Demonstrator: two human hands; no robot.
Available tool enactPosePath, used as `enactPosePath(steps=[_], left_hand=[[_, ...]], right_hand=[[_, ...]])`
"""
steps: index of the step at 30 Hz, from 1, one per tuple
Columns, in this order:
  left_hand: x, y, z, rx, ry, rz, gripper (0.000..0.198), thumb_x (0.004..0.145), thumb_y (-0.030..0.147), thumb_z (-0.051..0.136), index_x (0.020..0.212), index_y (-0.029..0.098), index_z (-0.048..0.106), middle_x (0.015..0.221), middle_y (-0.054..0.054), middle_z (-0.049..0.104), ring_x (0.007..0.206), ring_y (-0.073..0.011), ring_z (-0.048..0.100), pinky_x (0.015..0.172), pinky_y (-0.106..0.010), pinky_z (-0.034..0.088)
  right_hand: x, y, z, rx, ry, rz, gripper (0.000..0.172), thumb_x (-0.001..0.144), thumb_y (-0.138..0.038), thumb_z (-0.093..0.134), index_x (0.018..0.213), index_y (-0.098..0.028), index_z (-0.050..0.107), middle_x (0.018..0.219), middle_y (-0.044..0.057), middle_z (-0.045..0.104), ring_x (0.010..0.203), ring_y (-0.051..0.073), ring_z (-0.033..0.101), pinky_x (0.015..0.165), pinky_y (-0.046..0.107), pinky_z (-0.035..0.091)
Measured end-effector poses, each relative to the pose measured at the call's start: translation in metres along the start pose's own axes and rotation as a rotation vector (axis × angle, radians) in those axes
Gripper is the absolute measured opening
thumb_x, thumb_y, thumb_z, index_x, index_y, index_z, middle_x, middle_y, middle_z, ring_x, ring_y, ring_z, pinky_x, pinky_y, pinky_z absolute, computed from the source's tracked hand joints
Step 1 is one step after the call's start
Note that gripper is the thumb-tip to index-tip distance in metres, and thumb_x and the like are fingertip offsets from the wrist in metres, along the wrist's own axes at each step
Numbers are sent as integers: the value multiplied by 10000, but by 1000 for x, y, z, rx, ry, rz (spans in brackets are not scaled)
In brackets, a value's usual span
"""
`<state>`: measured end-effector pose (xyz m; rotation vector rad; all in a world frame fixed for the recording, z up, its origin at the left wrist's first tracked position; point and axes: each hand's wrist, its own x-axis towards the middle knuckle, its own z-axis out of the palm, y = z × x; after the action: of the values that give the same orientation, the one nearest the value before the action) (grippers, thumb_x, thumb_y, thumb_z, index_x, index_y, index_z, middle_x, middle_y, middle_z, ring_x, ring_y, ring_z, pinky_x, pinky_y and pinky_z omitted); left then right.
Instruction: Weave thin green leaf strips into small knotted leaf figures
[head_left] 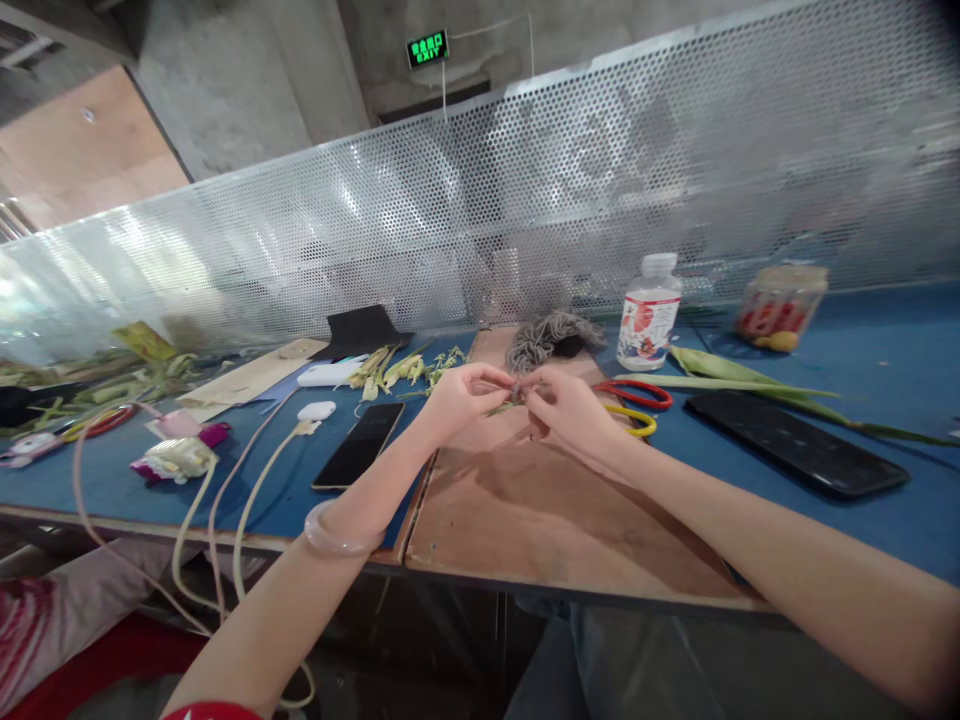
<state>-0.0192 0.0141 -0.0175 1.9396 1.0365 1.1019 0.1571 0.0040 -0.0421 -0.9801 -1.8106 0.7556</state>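
My left hand (pixel 469 398) and my right hand (pixel 564 408) meet above the brown board (pixel 510 510), thumbs and fingers pinched together. Between the fingertips is a small grey-brown piece (pixel 517 393) that looks like yarn; its exact form is too small to make out. Just behind my hands lies a looped bundle of grey yarn (pixel 534 345) with something black beside it. Close to my right wrist are a red ring-shaped handle (pixel 652 395) and a yellow one (pixel 637 420), partly hidden by that hand.
Right of the board stand a labelled plastic bottle (pixel 649 315) and a clear jar (pixel 784 305), near long green leaves (pixel 739 375) and a black phone (pixel 799 442). Another phone (pixel 360 445), charging cables (pixel 244 500) and plant pieces (pixel 405 370) lie left. A perforated metal screen (pixel 420 220) runs behind.
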Motion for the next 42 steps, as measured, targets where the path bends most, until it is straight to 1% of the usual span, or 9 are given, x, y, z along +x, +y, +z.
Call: enactPosePath(steps=[6,13,19,21,24,28,32,35,42], left_hand=[[-2,1,0,22,-2,-55,242,693,301,687,883,153,661,880,-91,719,848,-198,673,769,-327,545],[0,1,-1,-70,-43,-135,164,702,160,586,844,126,660,841,-94,714,780,-174,683,774,-330,554],[4,-5,-5,-102,-15,-281,185,654,73,465,727,125,626,708,-94,698,706,-181,684,685,-327,571],[3,-6,-7,-31,-59,-300,169,678,108,468,730,132,627,726,-94,693,714,-177,677,624,-292,562],[0,-3,-12,161,-202,-321,153,725,214,511,764,131,635,792,-92,689,708,-171,661,553,-250,521],[-6,7,-17,370,-400,-289,273,760,388,541,791,138,645,795,-75,683,704,-166,632,567,-243,480],[-10,12,-15,462,-509,-186,370,710,509,599,782,151,652,767,-52,668,703,-157,600,587,-236,436],[-10,9,-10,497,-510,-138,359,632,483,684,759,149,645,718,-31,650,663,-142,575,569,-227,407],[-7,1,-7,512,-449,-23,151,689,233,598,781,147,681,719,-21,663,648,-125,576,605,-220,417]], right_hand=[[1,2,-1,-54,0,-19,120,796,-228,438,874,-170,509,455,-55,540,405,97,530,468,190,425],[-1,2,1,-121,-45,-44,84,780,-215,464,814,-180,532,460,-54,538,397,90,519,451,183,397],[-1,6,3,-164,-123,-95,94,753,-180,474,803,-183,553,443,-61,526,386,88,504,442,178,374],[-1,6,0,-213,-156,-126,71,732,-154,480,754,-180,543,447,-63,520,393,81,497,452,175,365],[0,6,-4,-268,-222,-122,61,720,-140,476,717,-177,524,469,-59,525,401,78,497,453,176,357],[1,8,-5,-263,-300,-114,107,726,-137,465,800,-171,535,532,-48,554,422,81,512,473,188,371],[2,8,-3,-299,-294,-111,100,727,-143,486,789,-164,561,632,-16,598,465,78,508,488,197,362],[3,5,-3,-352,-275,-111,111,719,-138,500,767,-162,597,671,-1,611,514,83,507,507,201,352],[2,2,-5,-397,-234,-98,112,709,-137,495,749,-157,598,567,-23,562,496,80,470,516,204,320]])
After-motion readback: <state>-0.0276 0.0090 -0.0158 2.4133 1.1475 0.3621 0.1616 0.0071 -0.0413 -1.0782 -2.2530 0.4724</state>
